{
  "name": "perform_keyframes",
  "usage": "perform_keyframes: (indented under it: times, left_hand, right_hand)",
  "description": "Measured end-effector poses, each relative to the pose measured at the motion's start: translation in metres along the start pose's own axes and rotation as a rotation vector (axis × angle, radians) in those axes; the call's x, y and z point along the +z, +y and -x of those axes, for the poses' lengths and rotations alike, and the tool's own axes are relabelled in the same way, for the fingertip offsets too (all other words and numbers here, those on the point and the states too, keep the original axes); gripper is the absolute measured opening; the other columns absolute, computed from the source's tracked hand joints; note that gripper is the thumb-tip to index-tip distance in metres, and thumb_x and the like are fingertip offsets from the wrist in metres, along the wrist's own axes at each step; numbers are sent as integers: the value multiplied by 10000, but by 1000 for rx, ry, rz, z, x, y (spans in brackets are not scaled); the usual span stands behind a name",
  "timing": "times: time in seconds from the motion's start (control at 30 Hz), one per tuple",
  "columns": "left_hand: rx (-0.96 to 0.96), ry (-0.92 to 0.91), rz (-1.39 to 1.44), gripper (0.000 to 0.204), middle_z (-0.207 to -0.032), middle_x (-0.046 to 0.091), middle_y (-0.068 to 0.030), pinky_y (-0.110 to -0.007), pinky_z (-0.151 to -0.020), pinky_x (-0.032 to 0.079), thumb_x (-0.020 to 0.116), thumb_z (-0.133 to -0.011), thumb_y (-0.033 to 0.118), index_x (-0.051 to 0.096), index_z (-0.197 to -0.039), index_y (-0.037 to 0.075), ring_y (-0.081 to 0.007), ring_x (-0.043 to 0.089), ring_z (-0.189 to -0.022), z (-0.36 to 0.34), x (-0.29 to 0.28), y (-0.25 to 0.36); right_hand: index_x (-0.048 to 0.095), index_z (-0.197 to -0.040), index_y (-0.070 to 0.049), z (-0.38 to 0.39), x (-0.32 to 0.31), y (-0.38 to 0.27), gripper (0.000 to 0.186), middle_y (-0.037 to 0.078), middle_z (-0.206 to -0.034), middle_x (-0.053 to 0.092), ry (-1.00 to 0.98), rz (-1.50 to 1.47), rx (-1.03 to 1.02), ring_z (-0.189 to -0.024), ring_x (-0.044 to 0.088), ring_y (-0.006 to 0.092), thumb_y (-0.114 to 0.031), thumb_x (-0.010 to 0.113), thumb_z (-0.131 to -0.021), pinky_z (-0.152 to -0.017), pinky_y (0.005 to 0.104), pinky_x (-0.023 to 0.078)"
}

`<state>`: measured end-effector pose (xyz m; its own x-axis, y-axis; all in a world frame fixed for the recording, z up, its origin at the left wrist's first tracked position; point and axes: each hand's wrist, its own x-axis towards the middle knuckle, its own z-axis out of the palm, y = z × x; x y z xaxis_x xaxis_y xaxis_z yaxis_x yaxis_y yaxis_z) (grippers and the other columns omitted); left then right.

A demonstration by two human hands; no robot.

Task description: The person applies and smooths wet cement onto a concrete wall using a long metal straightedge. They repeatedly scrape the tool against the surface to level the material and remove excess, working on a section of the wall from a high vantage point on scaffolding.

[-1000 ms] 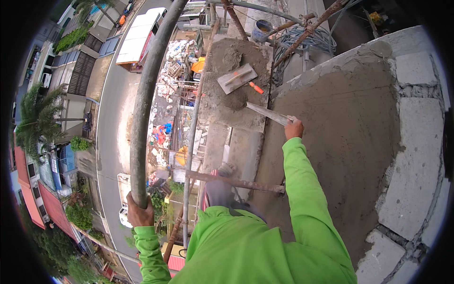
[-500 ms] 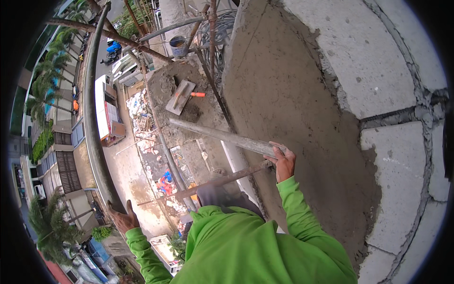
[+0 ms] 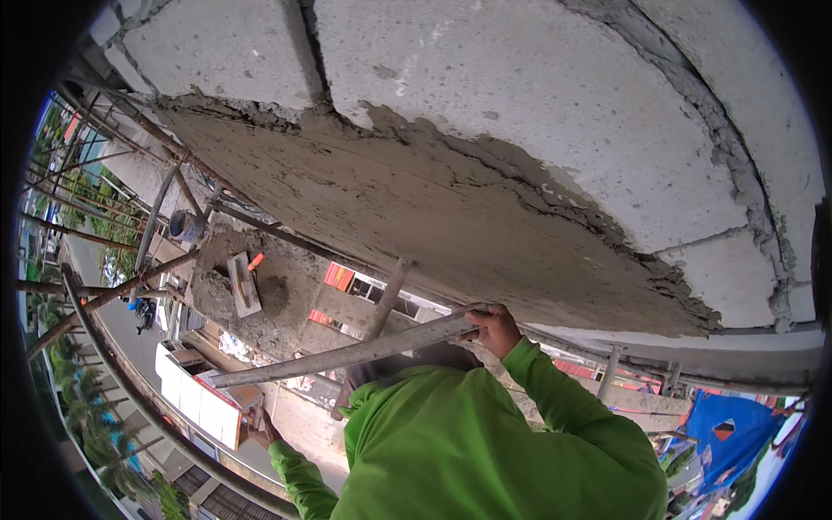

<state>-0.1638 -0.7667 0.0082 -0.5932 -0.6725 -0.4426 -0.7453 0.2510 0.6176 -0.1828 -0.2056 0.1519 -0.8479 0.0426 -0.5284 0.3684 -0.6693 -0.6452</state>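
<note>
My right hand (image 3: 492, 329) is closed round the upper end of a long grey screed bar (image 3: 364, 347) smeared with mortar. The bar slants down to the left, in front of my chest. Below its far end my left hand (image 3: 262, 428) is held low with its fingers apart and nothing visible in them. A plastering trowel (image 3: 243, 284) with an orange handle end lies on a mortar-covered board (image 3: 299, 260) to the left. Ahead rises a block wall with a wide band of wet mortar (image 3: 373, 208).
A curved scaffold pole (image 3: 165, 420) runs along the left, with more poles crossing behind it. A bucket (image 3: 185, 226) stands beyond the trowel. Bare grey blocks (image 3: 520, 95) border the mortar. Far below are a white truck (image 3: 195, 390) and a street; a blue tarp (image 3: 732, 438) hangs at right.
My view has turned right toward the wall. My left hand has come off the scaffold pole. The screed bar, still in my right hand, now slants down to the left across my front.
</note>
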Motion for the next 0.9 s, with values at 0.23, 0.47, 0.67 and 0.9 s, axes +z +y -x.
perform_keyframes:
  times: [0.23,0.47,0.67,0.9]
  left_hand:
    - [-203,-357,1284,555,-1247,332,-126,-428,-962,242,473,-783,413,362,-1182,44,-275,310,-1145,61,89,143]
    - [100,-721,1042,451,-1189,398,-135,-438,-932,292,420,-825,340,386,-1185,70,-277,380,-1090,57,144,239]
    - [20,-1019,774,394,-1097,488,-107,-395,-864,381,496,-809,242,423,-1143,47,-257,464,-999,10,240,207]
    - [49,-1021,510,350,-966,514,-100,-319,-775,463,515,-806,285,488,-1003,-2,-204,506,-899,179,311,224]
  right_hand:
    - [540,-923,66,45,-94,0,215,157,-840,577,127,-193,-109,-734,589,235,-53,518,-746,-607,320,529]
    - [515,-931,108,120,-175,5,304,163,-863,564,250,-289,-221,-745,584,245,-94,569,-709,-609,317,533]
    - [504,-948,35,161,-208,26,334,146,-806,578,535,-605,-411,-696,588,251,-219,546,-735,-610,373,516]
    - [464,-931,-50,159,-279,62,203,110,-872,503,781,-863,-541,-794,502,251,-199,481,-794,-752,436,430]
